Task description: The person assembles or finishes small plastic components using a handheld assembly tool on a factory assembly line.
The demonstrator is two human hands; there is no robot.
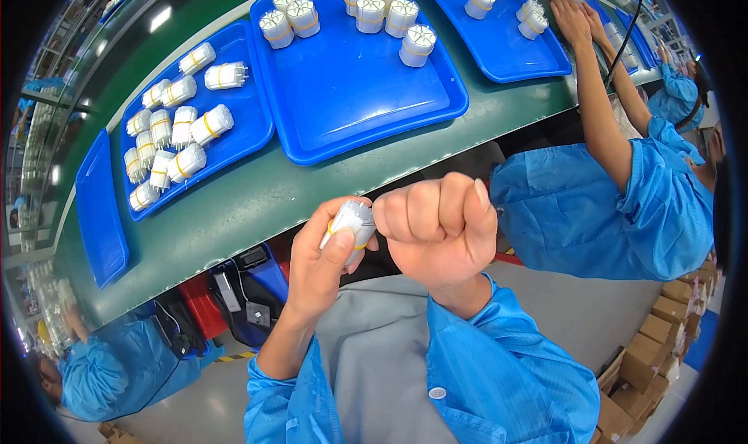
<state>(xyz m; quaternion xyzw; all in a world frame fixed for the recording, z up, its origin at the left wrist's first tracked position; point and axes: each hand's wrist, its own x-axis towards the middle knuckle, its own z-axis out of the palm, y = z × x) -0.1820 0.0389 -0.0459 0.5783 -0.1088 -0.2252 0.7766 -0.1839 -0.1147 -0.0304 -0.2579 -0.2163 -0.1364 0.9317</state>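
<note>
In front of my chest, my left hand (318, 261) grips a bundle of white pieces (354, 219) wrapped with a yellow rubber band. The thumb presses on its near side, and one end of the bundle tilts up to the right. My right hand (440, 229) is closed like a fist against that end; whatever its fingertips hold is hidden. Beyond the hands, similar banded white bundles (187, 162) lie in a blue tray (238, 124) on the left. More bundles (370, 11) stand upright along the far part of the middle blue tray (351, 85).
The trays sit on a green worktop (226, 241). Another blue tray (522, 54) with a few bundles lies right, by a co-worker's hands (573, 19); that person's blue sleeve (615, 144) is close to my right. A narrow-looking blue tray (101, 218) lies far left. Cardboard boxes (647, 354) stand lower right.
</note>
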